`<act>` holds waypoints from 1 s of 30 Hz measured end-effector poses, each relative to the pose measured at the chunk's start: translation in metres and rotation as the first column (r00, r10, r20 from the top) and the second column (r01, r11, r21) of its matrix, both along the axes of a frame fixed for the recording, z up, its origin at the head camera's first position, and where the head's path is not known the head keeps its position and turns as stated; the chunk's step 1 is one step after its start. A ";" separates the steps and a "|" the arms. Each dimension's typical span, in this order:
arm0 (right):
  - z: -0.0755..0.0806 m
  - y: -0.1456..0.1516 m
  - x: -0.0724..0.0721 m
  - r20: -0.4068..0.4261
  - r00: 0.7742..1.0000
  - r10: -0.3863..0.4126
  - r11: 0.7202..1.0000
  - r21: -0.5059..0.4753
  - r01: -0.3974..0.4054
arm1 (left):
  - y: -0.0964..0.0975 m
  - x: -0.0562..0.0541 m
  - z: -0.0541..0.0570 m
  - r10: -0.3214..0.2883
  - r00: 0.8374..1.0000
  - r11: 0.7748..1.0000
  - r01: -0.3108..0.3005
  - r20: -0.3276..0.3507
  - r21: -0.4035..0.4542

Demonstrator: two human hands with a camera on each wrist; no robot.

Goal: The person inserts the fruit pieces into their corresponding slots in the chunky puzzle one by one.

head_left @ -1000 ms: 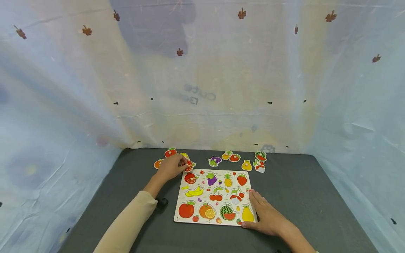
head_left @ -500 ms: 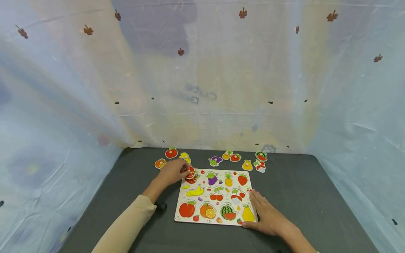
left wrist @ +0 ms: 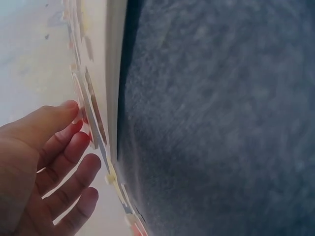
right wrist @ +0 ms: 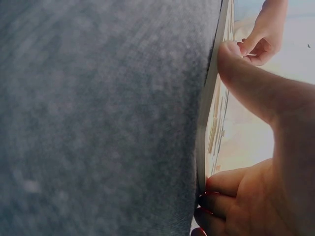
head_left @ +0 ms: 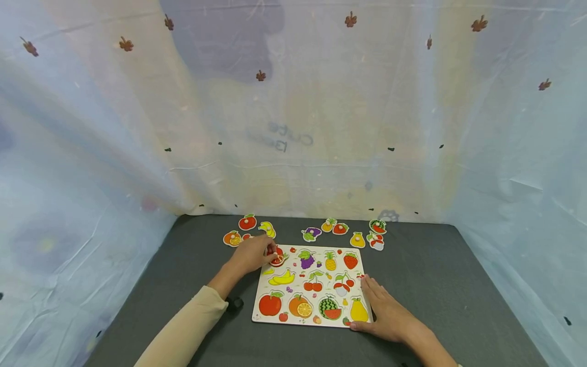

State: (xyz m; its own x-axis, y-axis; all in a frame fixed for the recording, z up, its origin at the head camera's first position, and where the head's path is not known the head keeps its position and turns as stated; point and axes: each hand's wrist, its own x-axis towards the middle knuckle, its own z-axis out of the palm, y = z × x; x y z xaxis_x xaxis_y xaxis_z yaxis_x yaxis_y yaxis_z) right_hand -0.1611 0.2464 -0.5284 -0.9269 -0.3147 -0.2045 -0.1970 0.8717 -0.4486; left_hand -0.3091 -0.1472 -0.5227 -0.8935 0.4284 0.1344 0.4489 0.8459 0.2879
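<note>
The white fruit puzzle board [head_left: 293, 289] lies flat on the dark tabletop, printed with fruit pictures. At its far left corner my left hand [head_left: 249, 253] pinches a red cut-fruit puzzle piece [head_left: 278, 259] over the matching picture. In the left wrist view, thumb and forefinger meet at the knob of this piece [left wrist: 84, 115], tilted close to the board's surface; the other fingers are loosely bent. My right hand [head_left: 389, 314] rests against the board's right side, fingers extended along that edge and thumb at the near right corner. The right wrist view shows the thumb [right wrist: 234, 56] over the board's rim.
Loose knobbed pieces lie beyond the board: an apple [head_left: 247, 222], an orange [head_left: 232, 238] and bananas [head_left: 267, 229] at left, an eggplant [head_left: 311, 234] mid-way, a pear [head_left: 357, 240] and a watermelon [head_left: 378, 226] at right. Patterned sheeting [head_left: 293, 112] hangs behind the table.
My left hand has brought the red cut-fruit piece from beyond the board's far left corner toward me, onto its matching picture. The right hand and the board have stayed in place.
</note>
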 end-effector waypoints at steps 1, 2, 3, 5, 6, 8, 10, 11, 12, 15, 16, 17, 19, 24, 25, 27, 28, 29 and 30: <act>0.000 0.000 0.000 -0.001 1.000 0.000 1.000 0.000 0.000 | 0.000 0.000 -0.001 0.001 1.000 1.000 -0.001 0.001 -0.004; 0.000 0.000 0.000 -0.001 1.000 0.001 1.000 0.000 -0.001 | 0.000 0.000 -0.002 0.000 1.000 1.000 0.000 -0.001 -0.009; 0.000 0.000 0.000 -0.001 1.000 0.000 1.000 0.000 0.000 | 0.000 0.000 -0.003 0.001 1.000 1.000 -0.001 -0.002 -0.017; 0.000 0.000 0.001 0.002 1.000 -0.001 1.000 0.004 0.001 | 0.001 0.000 -0.006 0.002 1.000 0.999 -0.003 -0.003 -0.034; 0.000 0.000 0.001 0.003 1.000 -0.002 1.000 0.002 0.002 | 0.001 0.000 -0.007 0.004 1.000 0.999 -0.004 -0.003 -0.043; -0.001 0.000 0.001 0.001 1.000 -0.002 1.000 0.003 0.002 | 0.001 0.000 -0.008 0.007 1.000 0.999 -0.008 -0.004 -0.049; -0.001 0.000 0.001 -0.001 1.000 -0.003 1.000 0.002 0.003 | 0.001 0.001 -0.008 0.011 1.000 0.998 -0.011 -0.005 -0.056; -0.001 0.000 0.001 -0.003 1.000 -0.002 1.000 0.002 0.002 | 0.002 0.001 -0.007 0.011 1.000 0.998 -0.011 -0.006 -0.054; -0.001 0.000 0.001 -0.005 1.000 -0.002 1.000 0.001 0.002 | 0.002 0.001 -0.007 0.013 1.000 0.998 -0.013 -0.006 -0.056; -0.001 0.000 0.001 -0.003 1.000 -0.003 1.000 0.003 0.003 | 0.004 0.002 -0.006 0.020 1.000 0.998 -0.020 -0.001 -0.061; -0.001 0.000 0.001 -0.002 1.000 -0.003 1.000 0.004 0.003 | 0.005 0.003 -0.006 0.024 1.000 0.998 -0.024 0.002 -0.063; -0.001 0.000 0.001 -0.001 1.000 -0.002 1.000 0.002 0.002 | 0.005 0.004 -0.005 0.029 1.000 0.997 -0.029 0.005 -0.067; 0.000 0.000 0.001 -0.001 1.000 -0.001 1.000 -0.001 0.001 | 0.007 0.006 -0.004 0.037 0.999 0.997 -0.036 0.013 -0.072; 0.000 0.000 0.002 0.008 1.000 -0.007 1.000 -0.004 0.007 | 0.011 0.008 -0.003 0.052 0.998 0.996 -0.051 0.018 -0.079; 0.000 0.000 0.002 0.009 1.000 -0.008 1.000 -0.002 0.008 | 0.011 0.008 -0.003 0.059 0.998 0.995 -0.057 0.018 -0.082; 0.000 0.000 0.002 0.007 1.000 -0.009 1.000 0.000 0.009 | 0.011 0.007 -0.004 0.069 0.997 0.994 -0.068 0.020 -0.086; 0.000 0.000 0.002 0.006 1.000 -0.008 1.000 0.001 0.008 | 0.010 0.006 -0.004 0.074 0.997 0.994 -0.072 0.022 -0.087; 0.000 -0.001 0.002 0.002 1.000 -0.004 1.000 -0.002 0.004 | 0.010 0.006 -0.004 0.076 0.997 0.993 -0.074 0.023 -0.088; 0.000 -0.001 0.002 -0.003 1.000 -0.001 1.000 -0.004 0.001 | 0.010 0.006 -0.004 0.076 0.997 0.993 -0.074 0.023 -0.087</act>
State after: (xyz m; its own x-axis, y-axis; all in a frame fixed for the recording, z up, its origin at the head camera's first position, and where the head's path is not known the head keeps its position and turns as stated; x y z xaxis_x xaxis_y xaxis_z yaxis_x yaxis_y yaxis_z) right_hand -0.1593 0.2456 -0.5284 -0.9276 -0.3149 -0.2009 -0.1976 0.8701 -0.4516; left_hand -0.3032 -0.1375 -0.5271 -0.9264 0.3689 0.0754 0.3762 0.8992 0.2234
